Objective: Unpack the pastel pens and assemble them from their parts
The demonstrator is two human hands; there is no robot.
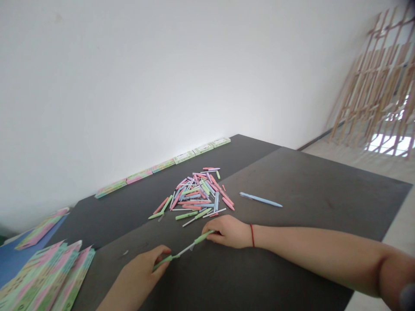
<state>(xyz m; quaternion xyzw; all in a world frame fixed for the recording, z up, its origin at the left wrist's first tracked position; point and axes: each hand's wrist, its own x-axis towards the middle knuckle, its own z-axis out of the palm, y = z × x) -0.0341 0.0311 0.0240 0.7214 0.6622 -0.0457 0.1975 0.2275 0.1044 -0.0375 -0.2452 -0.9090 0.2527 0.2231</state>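
Nearest, my left hand [148, 266] and right hand [229, 231] pinch a half-joined green pen [186, 250]; one blue pen [261, 199] looks whole, loose parts [197, 196] remain.

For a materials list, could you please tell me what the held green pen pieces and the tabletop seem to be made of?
Green pen pieces: probably smooth plastic, given their even, opaque pastel colour. Tabletop: perhaps matte laminate or painted board, being dark and flat with little shine.

A dark grey, flat-topped table [308, 181] is carrying a heap of pastel plastic pen parts [196, 201]. A slim light-blue pen [261, 199] is lying to its right, and flat pastel-printed boxes [164, 165] are forming a row behind
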